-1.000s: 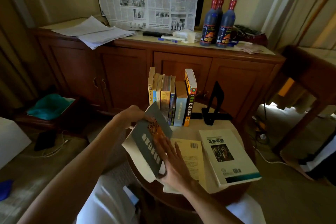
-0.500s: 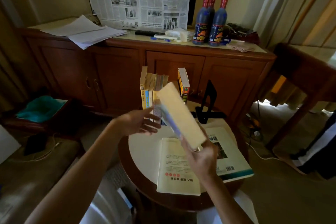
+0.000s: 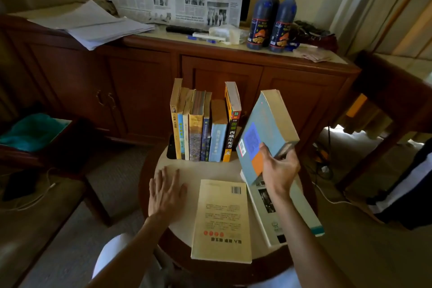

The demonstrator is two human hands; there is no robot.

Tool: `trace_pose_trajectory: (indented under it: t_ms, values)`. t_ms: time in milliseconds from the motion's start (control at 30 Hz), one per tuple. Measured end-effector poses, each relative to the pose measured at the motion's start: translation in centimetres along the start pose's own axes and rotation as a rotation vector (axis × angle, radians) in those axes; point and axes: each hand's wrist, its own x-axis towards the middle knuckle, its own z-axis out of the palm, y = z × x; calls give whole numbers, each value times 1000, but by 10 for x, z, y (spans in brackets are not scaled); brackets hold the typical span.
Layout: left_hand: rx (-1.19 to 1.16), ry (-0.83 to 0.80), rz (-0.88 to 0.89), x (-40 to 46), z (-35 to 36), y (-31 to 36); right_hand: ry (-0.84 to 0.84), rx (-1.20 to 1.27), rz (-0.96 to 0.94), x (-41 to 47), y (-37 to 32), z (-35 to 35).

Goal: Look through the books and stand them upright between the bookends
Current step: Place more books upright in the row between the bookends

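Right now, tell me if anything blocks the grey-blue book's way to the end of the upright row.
Nothing visible does. The right hand holds the grey-blue book tilted just right of the upright row. The right bookend is hidden behind it.

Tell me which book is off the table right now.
The grey-blue book gripped by the right hand; the others stand in the row or lie flat on the table.

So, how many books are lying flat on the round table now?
2. The cream paperback book lies in front, and the white book with a teal edge lies right of it, partly hidden under the right hand and its grey-blue book.
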Motion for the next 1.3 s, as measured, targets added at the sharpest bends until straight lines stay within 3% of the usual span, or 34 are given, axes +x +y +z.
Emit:
trace_pose_trajectory:
  t_ms: [133, 367, 533, 600, 1300]
  values:
    - [25, 67, -21, 3, 3, 4, 14, -65, 20, 35, 15, 46]
    - [36, 72, -40, 5, 6, 1, -177, -186, 92, 50, 49, 88]
    - [28, 104, -32, 7, 10, 0, -790, -207, 298, 59, 83, 58]
    - [40, 96, -36, 7, 11, 2, -888, -279, 266, 61, 94, 51]
    - [48, 101, -44, 7, 12, 1, -844, -356, 141, 84, 107, 75]
